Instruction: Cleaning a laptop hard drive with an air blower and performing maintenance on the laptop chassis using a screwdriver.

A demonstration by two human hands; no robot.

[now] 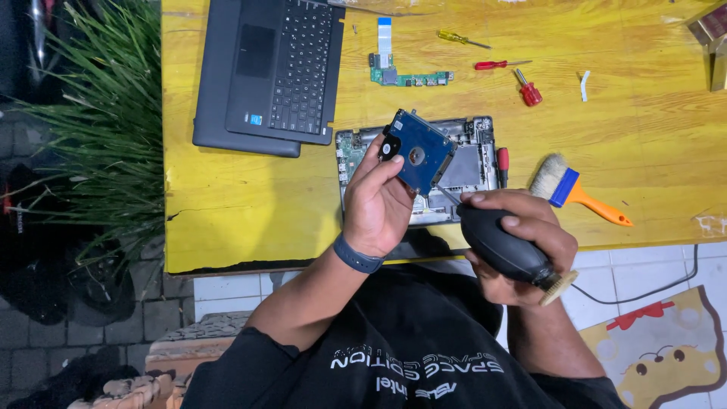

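My left hand (376, 203) holds a small blue hard drive (418, 149) tilted up above an opened laptop base (473, 163) on the yellow table (250, 204). My right hand (522, 242) grips a black rubber air blower bulb (503, 244), whose thin nozzle points at the drive's lower edge. A dark band sits on my left wrist.
A dark laptop keyboard cover (269, 72) lies at the back left. A small green circuit board (405, 76), three screwdrivers (500, 65) and a brush with an orange handle (579, 189) lie on the table. Green plant (91, 129) at left; a cable (651, 291) on the tiled floor.
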